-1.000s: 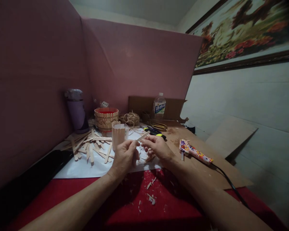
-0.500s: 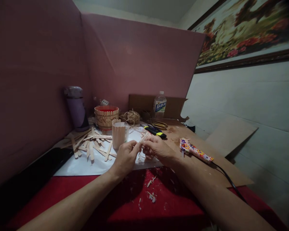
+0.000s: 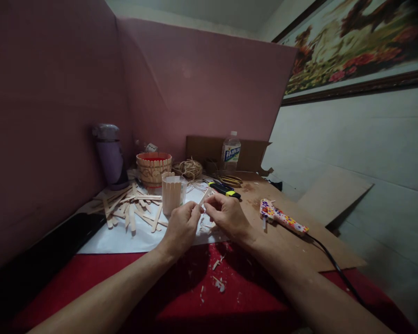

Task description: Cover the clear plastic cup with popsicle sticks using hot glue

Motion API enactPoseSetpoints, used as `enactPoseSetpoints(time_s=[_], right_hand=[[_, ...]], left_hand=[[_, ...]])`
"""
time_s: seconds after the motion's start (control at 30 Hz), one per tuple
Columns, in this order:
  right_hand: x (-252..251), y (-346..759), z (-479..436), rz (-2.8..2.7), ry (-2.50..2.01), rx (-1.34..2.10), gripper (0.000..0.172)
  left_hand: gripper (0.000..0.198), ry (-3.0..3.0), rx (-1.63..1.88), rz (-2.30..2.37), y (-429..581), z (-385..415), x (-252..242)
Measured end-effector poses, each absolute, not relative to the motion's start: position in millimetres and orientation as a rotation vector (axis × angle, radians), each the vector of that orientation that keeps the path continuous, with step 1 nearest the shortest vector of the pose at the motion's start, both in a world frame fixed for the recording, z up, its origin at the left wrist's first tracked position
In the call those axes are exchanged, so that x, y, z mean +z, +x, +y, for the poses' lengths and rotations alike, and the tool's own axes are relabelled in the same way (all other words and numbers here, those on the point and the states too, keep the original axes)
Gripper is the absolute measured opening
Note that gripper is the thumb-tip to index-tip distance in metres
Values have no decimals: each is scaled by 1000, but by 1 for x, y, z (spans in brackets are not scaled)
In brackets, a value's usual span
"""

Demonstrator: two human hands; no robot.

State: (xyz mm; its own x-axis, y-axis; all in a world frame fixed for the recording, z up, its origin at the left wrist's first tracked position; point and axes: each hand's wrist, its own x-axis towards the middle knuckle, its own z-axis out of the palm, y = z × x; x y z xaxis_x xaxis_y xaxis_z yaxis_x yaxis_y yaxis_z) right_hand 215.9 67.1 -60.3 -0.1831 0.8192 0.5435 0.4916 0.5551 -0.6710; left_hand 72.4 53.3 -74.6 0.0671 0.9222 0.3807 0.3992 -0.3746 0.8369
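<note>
A pale wooden craft stick (image 3: 205, 196) slants up between my two hands. My left hand (image 3: 183, 226) pinches its lower end between thumb and fingers. My right hand (image 3: 228, 215) has its fingertips closed together at the stick's right edge, partly hiding it. Just beyond my left hand stands a clear plastic cup (image 3: 172, 194), its side partly covered with upright craft sticks. To the left lies a heap of loose craft sticks (image 3: 130, 206) on white paper.
Behind the cup are a stick-covered basket (image 3: 154, 169), twine (image 3: 191, 169) and a purple bottle (image 3: 111, 160). A yellow-black utility knife (image 3: 225, 190), scissors (image 3: 231, 180) and a plastic bottle (image 3: 231, 153) stand or lie beyond my hands. A patterned glue gun (image 3: 282, 217) rests on cardboard at right.
My right hand has shifted slightly left and up, its fingers now more tightly bunched at the stick. The stick stands a little steeper. My left hand has barely moved.
</note>
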Motion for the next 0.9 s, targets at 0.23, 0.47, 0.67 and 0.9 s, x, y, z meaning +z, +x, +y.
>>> enactPoseSetpoints(time_s=[0.23, 0.47, 0.67, 0.9], right_hand=[[-64, 217, 66, -2012, -1013, 187, 13], [-66, 216, 64, -2143, -1058, 108, 14], [-65, 219, 65, -2208, -1093, -6, 13], [-59, 221, 67, -2065, -1142, -59, 12]], left_hand=[[28, 2008, 1191, 1447, 71, 56, -78], [24, 2358, 795, 1700, 71, 50, -76], [25, 2400, 874, 1500, 66, 48, -75], [26, 1929, 1245, 1117, 71, 48, -73]])
